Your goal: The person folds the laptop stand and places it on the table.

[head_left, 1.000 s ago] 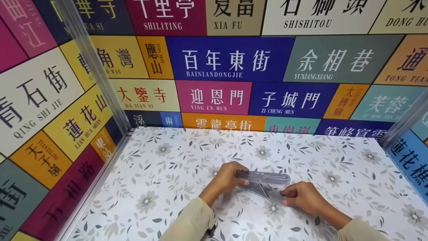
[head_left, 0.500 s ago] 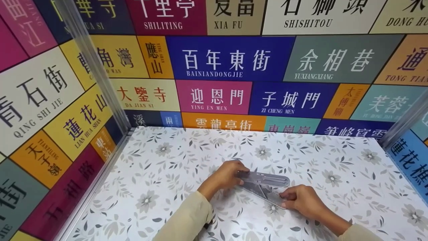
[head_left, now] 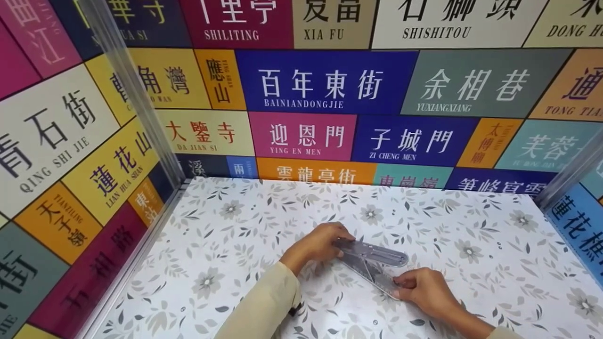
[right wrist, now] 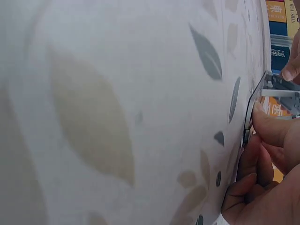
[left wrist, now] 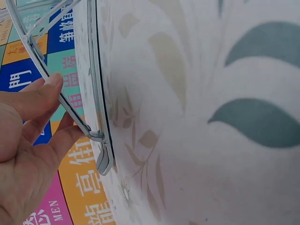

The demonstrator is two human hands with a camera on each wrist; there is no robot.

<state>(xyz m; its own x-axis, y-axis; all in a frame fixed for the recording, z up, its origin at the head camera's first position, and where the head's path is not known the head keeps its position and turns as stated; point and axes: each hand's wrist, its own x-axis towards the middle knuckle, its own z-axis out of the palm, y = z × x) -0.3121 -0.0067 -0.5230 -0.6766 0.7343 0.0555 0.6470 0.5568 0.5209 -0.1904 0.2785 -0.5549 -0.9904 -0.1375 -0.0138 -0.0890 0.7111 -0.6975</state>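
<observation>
A grey folding stand (head_left: 377, 254) is held just over the floral table. It has two slotted flat plates joined at one end, with a thin strut between them. At the joined end, my left hand (head_left: 325, 242) pinches the upper plate; in the left wrist view, the thumb and fingers of the left hand (left wrist: 35, 124) lie on either side of that plate (left wrist: 71, 110). My right hand (head_left: 426, 288) pinches the free end of the lower plate. Close to the tabletop in the right wrist view, the right hand (right wrist: 272, 168) has its thumb on the plate's edge (right wrist: 251, 110).
A white tabletop (head_left: 226, 254) with grey flowers and leaves spreads around the hands. Colourful sign panels (head_left: 325, 82) with characters stand at the back and both sides. Clear plastic strips (head_left: 141, 94) run up the corners.
The lower plate's free end has swung toward the person with my right hand, widening the gap between the plates. My left hand has shifted slightly up, and the upper plate slants more.
</observation>
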